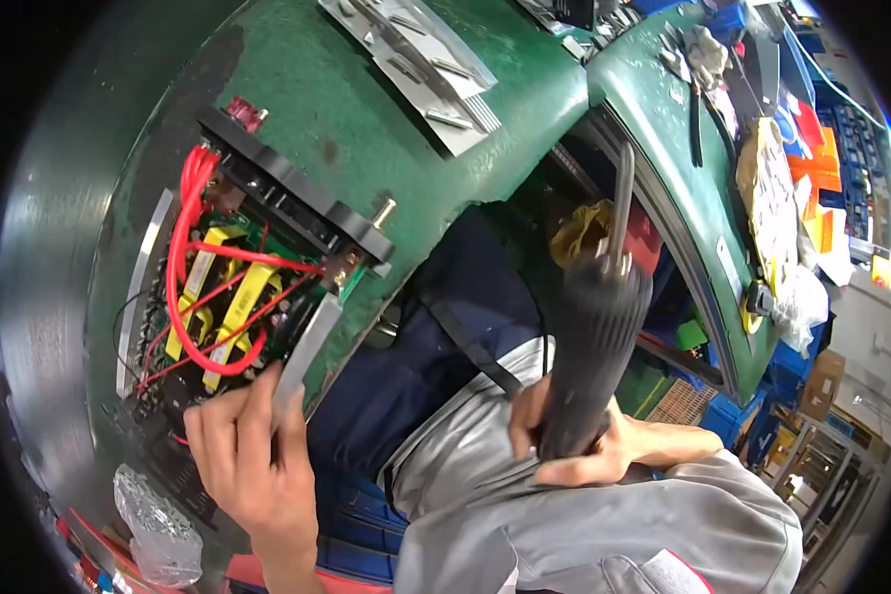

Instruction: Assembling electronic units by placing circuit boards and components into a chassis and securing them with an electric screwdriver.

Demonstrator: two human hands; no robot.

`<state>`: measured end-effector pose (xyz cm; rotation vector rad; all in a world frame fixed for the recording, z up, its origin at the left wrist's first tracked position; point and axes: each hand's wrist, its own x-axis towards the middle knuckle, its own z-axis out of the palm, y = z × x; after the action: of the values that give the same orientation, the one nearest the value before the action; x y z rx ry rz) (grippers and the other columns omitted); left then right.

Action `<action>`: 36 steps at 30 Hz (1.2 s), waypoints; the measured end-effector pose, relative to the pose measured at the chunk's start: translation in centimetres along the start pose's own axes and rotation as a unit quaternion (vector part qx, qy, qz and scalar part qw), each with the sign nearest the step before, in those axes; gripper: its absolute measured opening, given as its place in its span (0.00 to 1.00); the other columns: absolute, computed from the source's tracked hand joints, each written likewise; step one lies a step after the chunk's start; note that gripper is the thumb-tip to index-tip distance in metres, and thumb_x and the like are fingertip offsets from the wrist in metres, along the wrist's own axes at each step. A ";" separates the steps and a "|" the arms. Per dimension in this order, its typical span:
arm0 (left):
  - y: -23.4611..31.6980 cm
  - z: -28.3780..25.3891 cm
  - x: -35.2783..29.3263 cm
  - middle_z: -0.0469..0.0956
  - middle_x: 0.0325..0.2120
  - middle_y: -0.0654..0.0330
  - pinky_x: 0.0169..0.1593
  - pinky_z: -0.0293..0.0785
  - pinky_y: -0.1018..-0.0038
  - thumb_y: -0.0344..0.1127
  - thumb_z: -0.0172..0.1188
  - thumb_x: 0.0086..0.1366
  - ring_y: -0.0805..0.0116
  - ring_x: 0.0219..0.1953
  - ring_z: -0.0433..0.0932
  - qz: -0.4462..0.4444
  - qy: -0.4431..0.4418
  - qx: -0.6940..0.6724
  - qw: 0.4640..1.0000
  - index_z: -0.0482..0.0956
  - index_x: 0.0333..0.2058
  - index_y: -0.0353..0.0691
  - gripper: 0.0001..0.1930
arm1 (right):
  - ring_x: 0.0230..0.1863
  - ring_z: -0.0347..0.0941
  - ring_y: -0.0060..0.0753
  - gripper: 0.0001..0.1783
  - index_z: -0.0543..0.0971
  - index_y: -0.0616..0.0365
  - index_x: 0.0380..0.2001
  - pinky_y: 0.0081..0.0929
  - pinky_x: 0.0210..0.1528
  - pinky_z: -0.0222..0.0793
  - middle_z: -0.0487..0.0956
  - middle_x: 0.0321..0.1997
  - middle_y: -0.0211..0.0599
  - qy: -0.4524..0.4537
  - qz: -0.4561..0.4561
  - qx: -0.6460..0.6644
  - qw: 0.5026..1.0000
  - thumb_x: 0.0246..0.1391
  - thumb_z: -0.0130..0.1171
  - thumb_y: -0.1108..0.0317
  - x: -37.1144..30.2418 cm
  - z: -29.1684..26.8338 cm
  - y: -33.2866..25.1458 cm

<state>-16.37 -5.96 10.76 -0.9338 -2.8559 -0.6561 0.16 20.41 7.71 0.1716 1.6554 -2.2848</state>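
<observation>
My left hand [257, 465] pinches the near end of a grey metal side plate [312, 337] on an open electronic unit. The unit's circuit board carries yellow-wrapped transformers [240, 312], thick red wires [175, 267] and a black end panel [287, 188] with a brass-coloured post. In my right hand [594, 445] is a thick black ribbed tool [594, 346], probably a power screwdriver, held upright over my lap. A grey hose or rod rises from its upper end. Its lower tip is hidden by my hand, which is closed round it.
Metal plates [426, 74] lie at the far side of the green bench [317, 89]. A clear plastic bag [156, 530] is at the near left. To the right, an open drawer [653, 238] sits below another green surface holding pliers [696, 124] and wrapping. Blue bins and cartons stand beyond.
</observation>
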 end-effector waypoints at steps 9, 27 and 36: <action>0.0 0.4 -0.2 0.75 0.31 0.58 0.38 0.69 0.62 0.23 0.70 0.59 0.59 0.33 0.71 0.020 0.034 -0.007 0.999 0.85 0.43 0.34 0.12 | 0.39 0.82 0.41 0.41 0.64 0.61 0.68 0.36 0.42 0.76 0.82 0.43 0.46 0.009 0.018 -0.195 0.981 0.51 0.68 0.74 0.1 3.6 2.6; -0.7 0.7 -0.4 0.75 0.32 0.59 0.38 0.70 0.63 0.25 0.72 0.59 0.60 0.33 0.72 0.018 0.041 -0.037 0.998 0.85 0.43 0.35 0.13 | 0.39 0.81 0.56 0.40 0.62 0.73 0.66 0.44 0.44 0.75 0.80 0.44 0.61 -0.014 0.075 -0.196 0.978 0.74 0.31 0.41 -0.9 3.5 3.7; -0.5 0.4 -0.4 0.76 0.33 0.59 0.38 0.70 0.63 0.24 0.71 0.59 0.60 0.34 0.73 0.015 0.034 -0.047 0.998 0.85 0.44 0.35 0.13 | 0.36 0.79 0.57 0.26 0.65 0.66 0.65 0.46 0.42 0.73 0.80 0.39 0.57 0.015 -0.003 -0.184 0.983 0.73 0.43 0.59 -0.8 3.9 4.3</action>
<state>-16.31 -6.32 10.10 -0.9450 -2.7675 -0.8086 2.63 15.64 5.29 0.1151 2.0581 -1.9416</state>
